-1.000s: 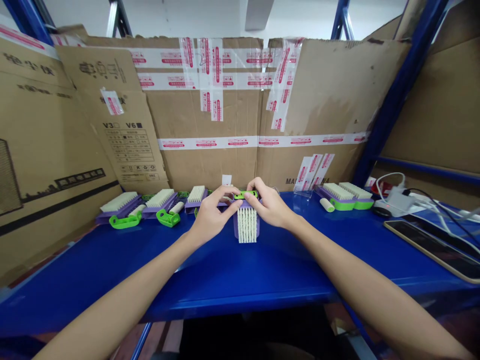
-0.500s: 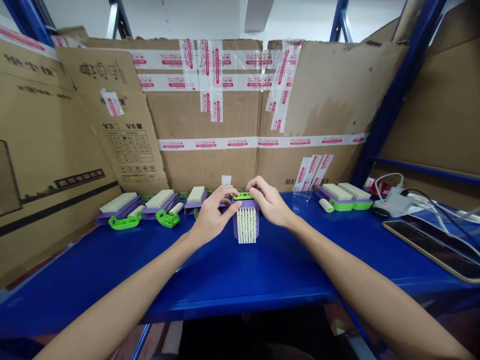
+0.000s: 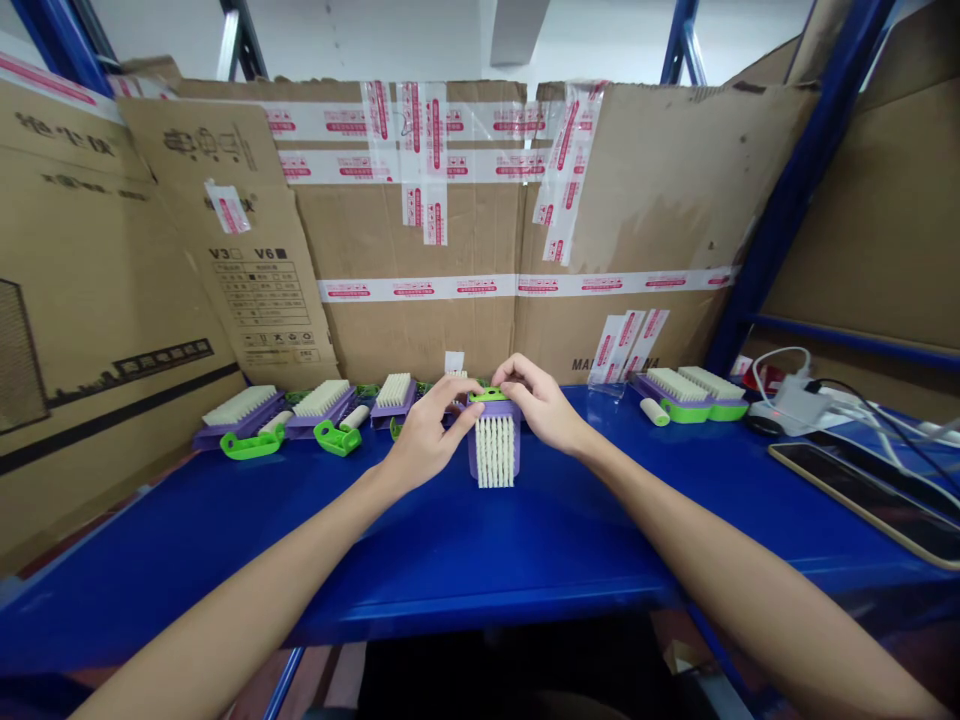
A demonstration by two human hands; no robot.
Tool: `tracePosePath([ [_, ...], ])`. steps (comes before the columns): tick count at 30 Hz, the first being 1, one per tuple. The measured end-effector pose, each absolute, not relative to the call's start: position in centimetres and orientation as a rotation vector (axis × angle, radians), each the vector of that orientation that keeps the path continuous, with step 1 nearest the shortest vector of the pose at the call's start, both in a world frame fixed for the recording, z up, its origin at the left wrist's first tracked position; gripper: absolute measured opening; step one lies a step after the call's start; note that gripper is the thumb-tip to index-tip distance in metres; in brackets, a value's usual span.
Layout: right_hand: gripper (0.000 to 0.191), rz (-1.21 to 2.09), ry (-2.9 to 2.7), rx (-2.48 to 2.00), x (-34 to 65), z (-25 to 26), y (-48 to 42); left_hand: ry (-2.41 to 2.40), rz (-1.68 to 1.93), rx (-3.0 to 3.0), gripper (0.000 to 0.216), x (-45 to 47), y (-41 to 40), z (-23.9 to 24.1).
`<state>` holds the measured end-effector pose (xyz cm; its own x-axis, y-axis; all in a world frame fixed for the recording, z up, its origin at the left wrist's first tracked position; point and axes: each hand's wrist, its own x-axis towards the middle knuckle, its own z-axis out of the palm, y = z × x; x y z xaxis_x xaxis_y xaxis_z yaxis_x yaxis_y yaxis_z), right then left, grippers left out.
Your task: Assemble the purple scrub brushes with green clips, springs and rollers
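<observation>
A purple brush [image 3: 494,450] with white bristles stands on end on the blue shelf [image 3: 450,550], bristles facing me. A green plastic piece [image 3: 488,395] sits on its top edge. My left hand [image 3: 427,430] grips the brush's upper left side, fingers curled, fingertips on the green piece. From the right, my right hand [image 3: 536,405] pinches the green piece, fingers bent over the brush top.
Several purple brushes with green handles [image 3: 247,420] and white rollers lie at the back left; two more brushes [image 3: 686,392] at the back right. A phone [image 3: 862,490], charger and cables [image 3: 795,400] lie far right. Taped cardboard [image 3: 450,250] walls the back and sides.
Both hands have shifted slightly on the brush top; the right fingers now cover more of the green piece, which looks pressed lower onto the brush. The brush stays in place.
</observation>
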<state>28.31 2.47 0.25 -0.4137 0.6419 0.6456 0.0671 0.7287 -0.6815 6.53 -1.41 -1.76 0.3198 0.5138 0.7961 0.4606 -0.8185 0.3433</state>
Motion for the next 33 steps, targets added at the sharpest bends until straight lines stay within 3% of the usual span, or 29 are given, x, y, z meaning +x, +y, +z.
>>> tracePosePath([
  [33,0.01,0.612,-1.97,-0.53,28.23,0.36,2.05,0.874,1.637,2.621,0.008,6.83,-1.7,-1.3],
])
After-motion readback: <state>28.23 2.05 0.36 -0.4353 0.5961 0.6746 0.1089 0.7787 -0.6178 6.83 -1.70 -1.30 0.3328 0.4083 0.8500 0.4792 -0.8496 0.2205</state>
